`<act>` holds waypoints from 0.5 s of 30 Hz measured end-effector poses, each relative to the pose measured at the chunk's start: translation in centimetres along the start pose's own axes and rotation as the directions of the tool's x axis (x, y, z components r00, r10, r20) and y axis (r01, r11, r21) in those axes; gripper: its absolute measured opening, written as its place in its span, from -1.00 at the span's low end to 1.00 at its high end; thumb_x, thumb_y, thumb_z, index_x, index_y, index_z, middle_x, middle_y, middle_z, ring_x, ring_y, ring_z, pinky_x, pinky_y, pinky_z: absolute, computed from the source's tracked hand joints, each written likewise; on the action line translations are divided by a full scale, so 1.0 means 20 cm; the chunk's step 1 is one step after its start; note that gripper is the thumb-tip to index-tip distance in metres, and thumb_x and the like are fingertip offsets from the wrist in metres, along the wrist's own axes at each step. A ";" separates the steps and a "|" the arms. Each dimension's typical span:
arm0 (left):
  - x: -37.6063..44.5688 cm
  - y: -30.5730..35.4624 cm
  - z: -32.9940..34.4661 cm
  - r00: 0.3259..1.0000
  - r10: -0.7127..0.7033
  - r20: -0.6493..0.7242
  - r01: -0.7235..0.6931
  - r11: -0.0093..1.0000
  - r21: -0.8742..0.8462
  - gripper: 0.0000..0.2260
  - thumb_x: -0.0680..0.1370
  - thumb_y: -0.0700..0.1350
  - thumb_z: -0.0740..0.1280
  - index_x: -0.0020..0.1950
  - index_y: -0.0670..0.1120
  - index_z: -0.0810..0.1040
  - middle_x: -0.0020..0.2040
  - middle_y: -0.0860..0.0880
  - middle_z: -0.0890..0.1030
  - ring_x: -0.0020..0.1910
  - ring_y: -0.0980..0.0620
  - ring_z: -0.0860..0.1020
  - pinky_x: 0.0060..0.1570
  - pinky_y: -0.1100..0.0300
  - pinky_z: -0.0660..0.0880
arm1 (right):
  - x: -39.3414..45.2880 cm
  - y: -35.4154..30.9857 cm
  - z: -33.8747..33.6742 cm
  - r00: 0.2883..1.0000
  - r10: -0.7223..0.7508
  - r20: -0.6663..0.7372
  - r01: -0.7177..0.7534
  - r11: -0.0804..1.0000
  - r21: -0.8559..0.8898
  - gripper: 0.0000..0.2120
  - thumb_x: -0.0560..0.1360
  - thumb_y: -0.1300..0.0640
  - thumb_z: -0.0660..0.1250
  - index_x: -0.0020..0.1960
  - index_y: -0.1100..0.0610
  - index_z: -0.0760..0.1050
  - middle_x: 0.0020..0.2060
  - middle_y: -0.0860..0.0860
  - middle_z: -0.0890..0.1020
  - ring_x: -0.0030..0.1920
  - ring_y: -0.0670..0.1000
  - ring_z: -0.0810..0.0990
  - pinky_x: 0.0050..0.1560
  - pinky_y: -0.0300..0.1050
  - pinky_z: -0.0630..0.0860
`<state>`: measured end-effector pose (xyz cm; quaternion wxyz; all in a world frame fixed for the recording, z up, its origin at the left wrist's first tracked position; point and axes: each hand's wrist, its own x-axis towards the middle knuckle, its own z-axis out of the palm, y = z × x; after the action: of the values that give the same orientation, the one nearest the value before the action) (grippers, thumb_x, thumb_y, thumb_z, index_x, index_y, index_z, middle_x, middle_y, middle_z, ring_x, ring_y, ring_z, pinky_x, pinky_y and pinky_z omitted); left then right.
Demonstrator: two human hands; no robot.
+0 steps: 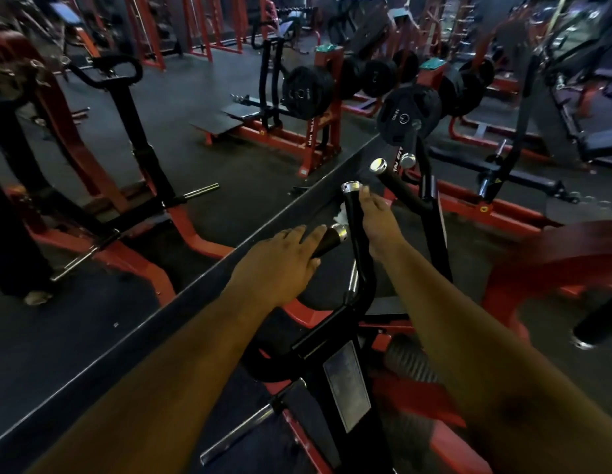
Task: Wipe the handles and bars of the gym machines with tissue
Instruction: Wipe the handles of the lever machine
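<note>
Black padded handles with chrome end caps, on a red-and-black gym machine (332,340) beside a mirror wall. Left hand (280,258) lies palm down over the lower handle (328,239), fingers straight and close together, reaching toward its chrome cap; thumb side not visible, so whether it wraps underneath I cannot tell. Right hand (376,213) is against the upright handle (354,213), fingers pressed round the grip just under its chrome cap. White tissue (341,217) shows as a small crumpled bit on the left side of that upright handle, between the grip and the right hand's fingers; it looks held against the bar, though the view is dim and blurred. Both forearms extend from the bottom edge. A second angled handle (395,183) with a chrome cap stands beyond the right hand, apart from it. Black weight plate (405,116) hangs on the machine further back. Mirror (160,159) at left reflects red frames, plates and dark rubber floor. Red pad (578,248), blurred, at the right edge.
</note>
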<state>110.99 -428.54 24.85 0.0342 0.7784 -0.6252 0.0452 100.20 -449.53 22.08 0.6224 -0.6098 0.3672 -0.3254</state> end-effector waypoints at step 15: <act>0.00 -0.01 0.00 1.000 0.003 0.002 -0.003 1.000 0.003 -0.45 0.72 0.16 0.05 0.66 0.12 -0.07 0.63 -0.08 0.21 0.54 -0.13 0.32 0.30 -0.13 0.48 | -0.04 -0.01 -0.11 0.994 0.107 -0.009 -0.103 0.973 0.206 -0.72 0.66 -0.08 0.28 0.00 0.09 0.63 -0.14 0.03 0.73 -0.14 0.02 0.72 -0.06 -0.03 0.61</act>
<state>111.10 -428.53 24.90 0.0325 0.7776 -0.6263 0.0455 97.95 -449.96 22.44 0.6946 -0.5189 0.3695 -0.3341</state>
